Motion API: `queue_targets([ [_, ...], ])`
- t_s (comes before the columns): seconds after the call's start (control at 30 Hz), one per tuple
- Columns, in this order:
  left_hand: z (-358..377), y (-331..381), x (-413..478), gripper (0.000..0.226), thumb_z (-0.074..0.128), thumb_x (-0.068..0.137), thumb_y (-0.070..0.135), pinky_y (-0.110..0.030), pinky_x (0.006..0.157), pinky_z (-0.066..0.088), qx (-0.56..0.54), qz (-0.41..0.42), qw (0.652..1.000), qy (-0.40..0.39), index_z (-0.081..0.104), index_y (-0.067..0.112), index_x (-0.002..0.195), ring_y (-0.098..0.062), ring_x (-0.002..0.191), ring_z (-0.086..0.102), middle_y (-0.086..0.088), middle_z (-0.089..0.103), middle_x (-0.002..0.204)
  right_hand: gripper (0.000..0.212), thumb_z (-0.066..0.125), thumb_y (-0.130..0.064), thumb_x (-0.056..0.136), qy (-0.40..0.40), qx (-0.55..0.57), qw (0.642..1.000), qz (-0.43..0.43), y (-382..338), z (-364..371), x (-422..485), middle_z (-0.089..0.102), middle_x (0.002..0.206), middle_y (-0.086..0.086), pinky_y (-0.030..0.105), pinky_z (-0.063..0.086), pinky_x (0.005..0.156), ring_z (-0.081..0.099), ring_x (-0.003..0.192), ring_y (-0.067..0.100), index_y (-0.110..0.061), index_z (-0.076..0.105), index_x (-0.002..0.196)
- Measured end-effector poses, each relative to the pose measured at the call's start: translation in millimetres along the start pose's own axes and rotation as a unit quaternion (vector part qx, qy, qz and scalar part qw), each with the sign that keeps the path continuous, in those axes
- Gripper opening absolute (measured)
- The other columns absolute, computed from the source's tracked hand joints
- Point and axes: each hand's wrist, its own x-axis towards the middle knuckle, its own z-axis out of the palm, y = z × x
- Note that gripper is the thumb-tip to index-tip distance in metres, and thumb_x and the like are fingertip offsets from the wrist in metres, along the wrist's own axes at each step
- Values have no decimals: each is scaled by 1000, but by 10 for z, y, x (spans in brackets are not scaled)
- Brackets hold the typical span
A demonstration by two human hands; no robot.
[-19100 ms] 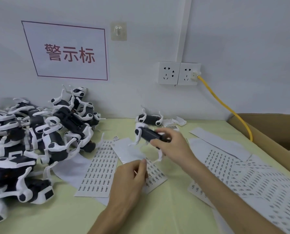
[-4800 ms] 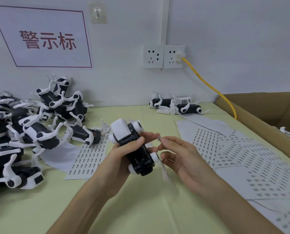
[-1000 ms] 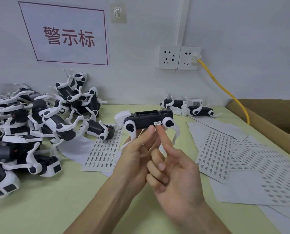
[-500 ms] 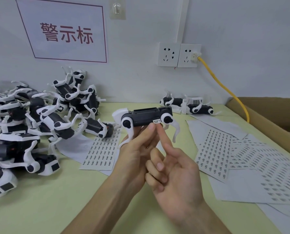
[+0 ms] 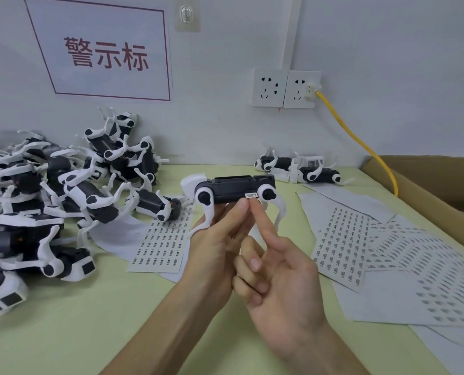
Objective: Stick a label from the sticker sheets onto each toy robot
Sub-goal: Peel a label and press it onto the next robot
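Note:
My left hand holds a black-and-white toy robot dog up above the table, its side turned to me. A small white label sits on the robot's black flank near the rear leg joint. My right hand has its index finger stretched up, the tip just below that label; its other fingers are curled loosely. Sticker sheets lie on the table behind my hands, with more sticker sheets spread to the right.
A big pile of toy robots fills the left side of the green table. Two more robots lie by the wall. A cardboard box stands at the right; a yellow cable runs from the wall socket.
Over the last second the robot stays held up, shifting very slightly left, with the label on its flank. My right index fingertip stays just below the label.

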Motion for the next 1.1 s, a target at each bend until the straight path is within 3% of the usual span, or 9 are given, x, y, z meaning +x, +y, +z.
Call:
queue_targets([
  [0.07, 11, 1, 3, 83, 80, 73, 44, -27, 66, 61, -35, 13, 999, 5, 55, 3, 141, -11, 106, 74, -2, 77, 122, 48, 58, -26, 78, 2, -4, 1000, -3, 4, 3, -2, 35, 61, 0, 25, 13, 43, 16, 50, 11, -31, 73, 124],
  [0.13, 12, 3, 7, 83, 82, 74, 41, -25, 71, 61, -55, 19, 998, 4, 54, 2, 142, -8, 109, 73, -3, 77, 121, 47, 57, -26, 80, 4, -7, 1000, -5, 10, 2, -8, 36, 61, 0, 25, 13, 43, 17, 49, 11, -31, 73, 124],
  [0.23, -6, -7, 7, 72, 81, 79, 44, -26, 64, 61, -46, 13, 999, -5, 58, 8, 136, -9, 89, 76, -1, 77, 121, 46, 58, -26, 79, 8, -11, 1000, -8, 6, 4, -7, 37, 60, 0, 25, 13, 44, 19, 48, 10, -31, 74, 123],
  [0.3, -17, -17, 5, 54, 79, 82, 46, -26, 61, 60, -41, 6, 999, -12, 64, 14, 123, -11, 79, 73, 0, 77, 120, 48, 60, -27, 77, 10, -15, 1000, -10, 4, 13, -4, 37, 60, 0, 25, 13, 44, 19, 48, 10, -31, 74, 122],
  [0.6, 2, -5, -18, 16, 80, 78, 48, -26, 56, 58, -40, 9, 998, -39, 78, 35, 85, -11, 67, 71, 1, 77, 120, 46, 57, -25, 79, 14, -14, 1000, -13, 5, 16, 10, 36, 61, 0, 25, 11, 43, 13, 52, 13, -30, 74, 122],
  [1.1, 30, 16, -57, 14, 80, 83, 43, -25, 55, 58, -42, 18, 999, -19, 76, 32, 75, -12, 69, 69, 1, 79, 110, 46, 55, -25, 81, 13, -14, 1000, -7, 20, 4, 13, 36, 61, 1, 26, 10, 44, 11, 52, 13, -28, 74, 122],
])
